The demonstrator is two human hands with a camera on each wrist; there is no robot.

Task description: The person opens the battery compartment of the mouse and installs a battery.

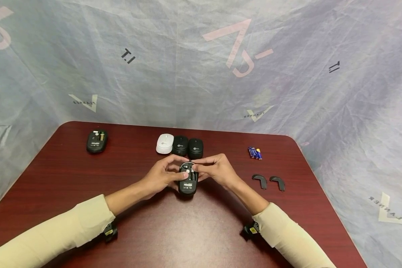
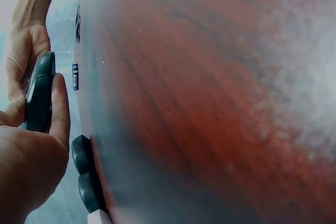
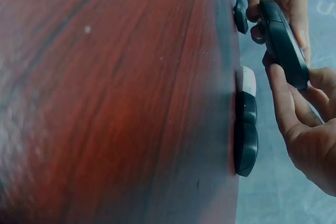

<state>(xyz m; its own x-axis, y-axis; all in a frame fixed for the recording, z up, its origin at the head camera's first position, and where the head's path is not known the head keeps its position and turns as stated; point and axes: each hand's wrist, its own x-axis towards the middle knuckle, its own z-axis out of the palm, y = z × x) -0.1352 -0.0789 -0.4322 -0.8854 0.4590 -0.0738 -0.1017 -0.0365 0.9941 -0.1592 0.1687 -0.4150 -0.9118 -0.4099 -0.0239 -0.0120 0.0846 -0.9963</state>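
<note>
A black computer mouse (image 1: 188,188) is held above the table, its underside up and its battery compartment uncovered. My left hand (image 1: 159,178) grips it from the left side, thumb across the underside. My right hand (image 1: 220,172) holds the upper right edge, its thumb at the compartment and its fingers by the far end. Something pale shows in the compartment under that thumb; whether it is a battery I cannot tell. Both wrist views catch the mouse (image 2: 39,95) edge-on between the two hands, with the mouse body (image 3: 286,45) hiding the compartment.
Behind the hands stand a white mouse (image 1: 165,143) and two black mice (image 1: 180,145). Another upturned black mouse (image 1: 97,141) lies far left, its compartment uncovered. At right are several blue batteries (image 1: 255,153) and two curved black covers (image 1: 261,181). A printed cloth (image 1: 174,93) hangs behind the table.
</note>
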